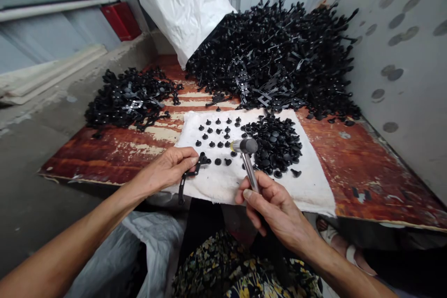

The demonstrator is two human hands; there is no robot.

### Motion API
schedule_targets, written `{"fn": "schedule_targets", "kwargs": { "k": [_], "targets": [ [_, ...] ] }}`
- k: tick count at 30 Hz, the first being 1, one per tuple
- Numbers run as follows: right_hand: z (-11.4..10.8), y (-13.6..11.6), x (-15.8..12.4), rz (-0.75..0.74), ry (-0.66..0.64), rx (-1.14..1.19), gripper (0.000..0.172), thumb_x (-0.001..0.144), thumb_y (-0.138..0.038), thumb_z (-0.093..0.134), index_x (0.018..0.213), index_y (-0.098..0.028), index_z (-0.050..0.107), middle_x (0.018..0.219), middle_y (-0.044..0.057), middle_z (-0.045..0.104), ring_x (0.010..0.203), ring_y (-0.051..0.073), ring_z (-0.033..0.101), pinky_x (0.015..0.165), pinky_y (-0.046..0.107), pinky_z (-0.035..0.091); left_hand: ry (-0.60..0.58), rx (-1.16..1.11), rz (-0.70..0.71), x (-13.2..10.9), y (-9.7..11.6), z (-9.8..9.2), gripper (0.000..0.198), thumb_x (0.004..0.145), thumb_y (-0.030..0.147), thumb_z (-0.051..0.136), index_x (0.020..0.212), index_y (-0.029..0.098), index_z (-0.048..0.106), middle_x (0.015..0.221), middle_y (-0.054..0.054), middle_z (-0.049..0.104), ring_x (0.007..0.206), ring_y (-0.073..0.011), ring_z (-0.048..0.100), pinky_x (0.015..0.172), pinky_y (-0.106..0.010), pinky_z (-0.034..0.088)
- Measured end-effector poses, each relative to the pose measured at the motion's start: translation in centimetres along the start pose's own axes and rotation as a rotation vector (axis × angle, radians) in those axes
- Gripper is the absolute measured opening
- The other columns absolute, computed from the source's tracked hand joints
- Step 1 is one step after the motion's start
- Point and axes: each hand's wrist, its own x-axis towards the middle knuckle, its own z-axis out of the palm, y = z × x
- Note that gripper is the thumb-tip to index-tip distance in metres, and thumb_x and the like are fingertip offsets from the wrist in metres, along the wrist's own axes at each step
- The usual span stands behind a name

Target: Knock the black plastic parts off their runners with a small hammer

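Gripped in my right hand [268, 200] is a small hammer [249, 167] with a metal handle and a dark round face. Its head hovers over the white cloth [303, 195]. My left hand [174, 165] pinches a black jointed linkage piece [191, 173] at the cloth's left edge, one end of it hanging towards the front. Beside that hand, several small black round-based pegs [220, 144] stand spaced out on the cloth. A heap of the same kind of black pegs [277, 142] lies to the right, behind the hammer.
A large pile of black linkage parts [279, 51] spills from a white sack [185, 4] at the back. A smaller pile [131, 98] sits at the left on the worn red tabletop [356, 167]. A spotted panel [405, 79] bounds the right side.
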Motion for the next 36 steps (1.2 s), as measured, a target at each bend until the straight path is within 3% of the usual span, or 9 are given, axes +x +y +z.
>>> {"fn": "schedule_targets", "kwargs": {
  "k": [18, 25, 29, 32, 36],
  "targets": [
    [-0.23, 0.25, -0.04, 0.01, -0.021, 0.017, 0.031, 0.085, -0.048, 0.058, 0.092, -0.02, 0.05, 0.069, -0.004, 0.058, 0.036, 0.002, 0.038, 0.034, 0.015, 0.033, 0.012, 0.021, 0.035, 0.1, -0.29, -0.02, 0.03, 0.078, 0.045, 0.048, 0.066, 0.018, 0.054, 0.058, 0.004, 0.046, 0.05, -0.0088, 0.036, 0.044, -0.02, 0.028],
    [-0.23, 0.4, -0.06, -0.013, -0.045, 0.028, 0.032, 0.086, -0.05, 0.058, 0.093, -0.02, 0.049, 0.075, -0.004, 0.058, 0.038, 0.002, 0.038, 0.034, 0.015, 0.033, 0.019, 0.043, 0.066, 0.13, -0.4, -0.01, 0.029, 0.078, 0.043, 0.046, 0.064, 0.019, 0.05, 0.056, 0.005, 0.04, 0.051, -0.0084, 0.031, 0.046, -0.02, 0.025],
    [-0.23, 0.21, -0.07, -0.037, -0.08, 0.03, 0.038, 0.088, -0.056, 0.056, 0.103, -0.022, 0.048, 0.079, -0.004, 0.058, 0.041, 0.003, 0.042, 0.035, 0.015, 0.035, 0.009, 0.057, 0.061, 0.19, -0.41, -0.1, 0.029, 0.078, 0.044, 0.045, 0.062, 0.019, 0.047, 0.056, 0.005, 0.038, 0.052, -0.0086, 0.03, 0.047, -0.021, 0.025],
    [-0.24, -0.03, -0.21, -0.032, -0.096, -0.008, 0.041, 0.09, -0.059, 0.052, 0.11, -0.023, 0.047, 0.076, -0.005, 0.054, 0.043, 0.003, 0.042, 0.037, 0.015, 0.034, -0.01, 0.093, 0.053, 0.31, -0.59, -0.37, 0.031, 0.08, 0.044, 0.045, 0.062, 0.019, 0.046, 0.056, 0.005, 0.037, 0.052, -0.0089, 0.031, 0.048, -0.021, 0.025],
    [-0.32, -0.34, -0.47, -0.005, -0.125, -0.067, 0.043, 0.09, -0.062, 0.051, 0.101, -0.021, 0.051, 0.064, -0.009, 0.04, 0.042, 0.003, 0.031, 0.036, 0.016, 0.027, -0.061, 0.114, 0.045, 0.53, -0.83, -0.93, 0.033, 0.081, 0.046, 0.047, 0.062, 0.019, 0.049, 0.054, 0.005, 0.038, 0.051, -0.0092, 0.031, 0.046, -0.02, 0.024]
  ]
}}
